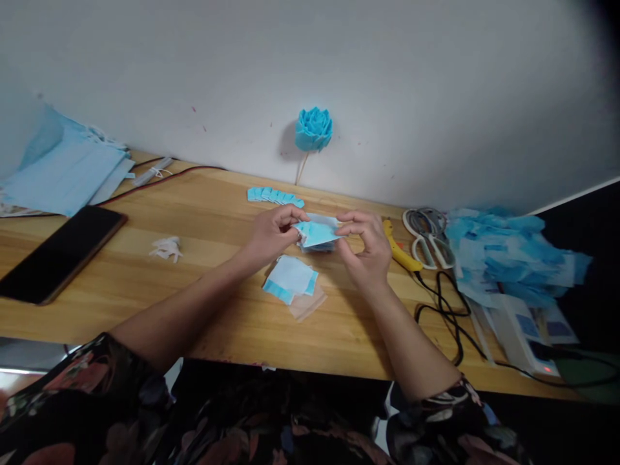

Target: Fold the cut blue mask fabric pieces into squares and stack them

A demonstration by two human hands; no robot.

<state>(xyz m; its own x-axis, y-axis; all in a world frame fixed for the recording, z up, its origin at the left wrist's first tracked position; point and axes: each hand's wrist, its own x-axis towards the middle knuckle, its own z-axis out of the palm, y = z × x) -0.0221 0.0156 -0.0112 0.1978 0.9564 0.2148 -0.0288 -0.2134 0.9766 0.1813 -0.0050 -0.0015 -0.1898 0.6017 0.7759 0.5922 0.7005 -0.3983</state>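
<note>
Between my hands is a small light-blue piece of mask fabric point(318, 232), raised a little above the table. My left hand point(274, 231) pinches its left edge with thumb and fingers. At its right edge, my right hand point(367, 247) grips it with thumb and fingertips. Beneath the piece something stacked shows partly; I cannot make it out fully. Nearer me lie white and blue fabric squares point(292, 276) on a clear plastic sheet point(309, 305). Behind my left hand is a row of small folded blue pieces point(274, 196).
A blue fabric flower point(314, 129) on a thin stick leans at the wall. Face masks point(68, 171) and a phone point(62, 254) lie left, near white scraps point(166, 248). To the right are a yellow glue gun point(401, 248), scissors point(433, 250), a power strip point(523, 334) and blue scraps point(513, 248).
</note>
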